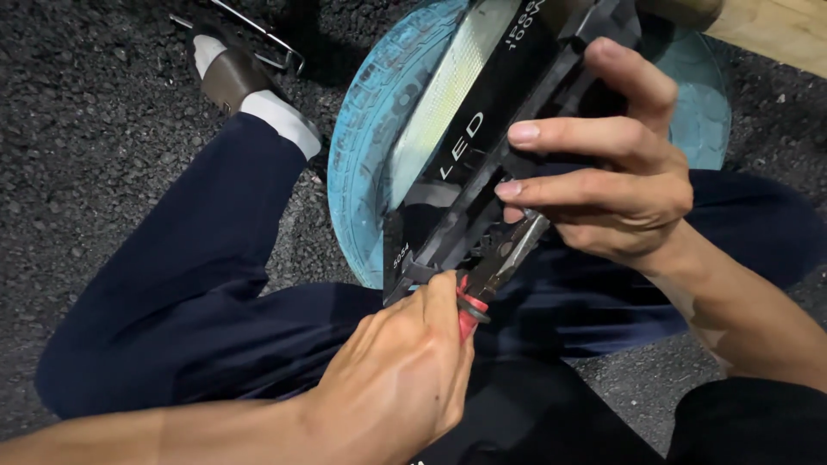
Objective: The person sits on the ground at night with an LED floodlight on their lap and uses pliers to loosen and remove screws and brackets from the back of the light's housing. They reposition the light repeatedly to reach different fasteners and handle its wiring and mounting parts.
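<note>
A black flood lamp with a pale lit panel lies tilted across a light blue tyre. My right hand grips the lamp's black frame, fingers wrapped over its edge. My left hand is closed around the red handle of a pair of pliers. The pliers' metal jaws press against the lamp's lower bracket, just under my right fingers.
My legs in dark blue trousers spread over rough black gravel. A brown shoe with a white sock points up left, beside a thin metal frame. A wooden board crosses the top right corner.
</note>
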